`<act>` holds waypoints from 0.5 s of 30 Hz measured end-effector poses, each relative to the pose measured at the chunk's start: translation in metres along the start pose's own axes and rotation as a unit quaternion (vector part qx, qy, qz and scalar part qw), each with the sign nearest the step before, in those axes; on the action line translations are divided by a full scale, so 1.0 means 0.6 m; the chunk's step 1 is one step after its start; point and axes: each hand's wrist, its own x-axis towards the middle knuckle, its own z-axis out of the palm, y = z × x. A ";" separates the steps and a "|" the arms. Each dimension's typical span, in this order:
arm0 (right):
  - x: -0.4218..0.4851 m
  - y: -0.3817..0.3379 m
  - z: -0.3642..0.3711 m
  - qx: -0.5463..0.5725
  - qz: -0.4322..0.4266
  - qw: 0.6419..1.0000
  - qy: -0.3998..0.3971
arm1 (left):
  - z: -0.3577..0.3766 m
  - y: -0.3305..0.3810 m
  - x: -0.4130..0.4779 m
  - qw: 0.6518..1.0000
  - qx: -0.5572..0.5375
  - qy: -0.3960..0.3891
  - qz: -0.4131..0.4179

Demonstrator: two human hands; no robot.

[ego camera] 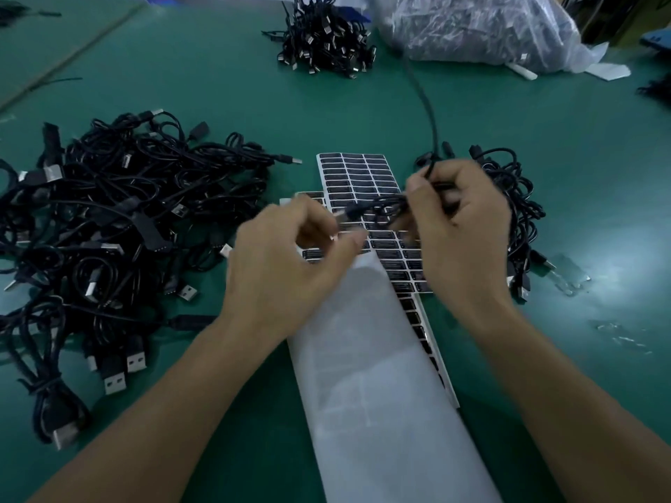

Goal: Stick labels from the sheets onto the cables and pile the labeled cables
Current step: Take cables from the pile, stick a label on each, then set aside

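Sheets of black labels (357,174) lie in the middle of the green table, partly covered by a white backing sheet (377,375). My right hand (461,226) grips a black cable (377,208) above the sheets. My left hand (290,263) hovers over the sheet's left side with thumb and fingers curled together; motion blur hides whether it pinches a label. A big pile of black USB cables (109,230) lies on the left, and a smaller bunch of cables (515,212) sits behind my right hand.
Another heap of cables (323,38) lies at the back, beside a clear plastic bag (479,27) full of cables. One loose cable (425,103) trails from the bag toward my right hand. Scraps of clear film (570,275) lie at the right.
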 end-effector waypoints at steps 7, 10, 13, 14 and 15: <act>0.074 -0.009 -0.074 -0.228 -0.013 0.973 0.045 | -0.016 -0.007 0.000 0.935 0.203 -0.283 0.072; 0.093 -0.017 -0.094 -0.258 -0.001 0.964 0.062 | -0.023 -0.013 0.004 0.910 0.247 -0.323 0.081; 0.099 -0.024 -0.105 -0.275 -0.001 0.959 0.071 | -0.029 -0.019 0.008 0.905 0.265 -0.325 0.074; 0.099 -0.028 -0.106 -0.274 -0.003 0.959 0.075 | -0.029 -0.020 0.009 0.906 0.264 -0.322 0.069; 0.097 -0.032 -0.107 -0.273 -0.003 0.958 0.083 | -0.030 -0.020 0.010 0.907 0.265 -0.320 0.065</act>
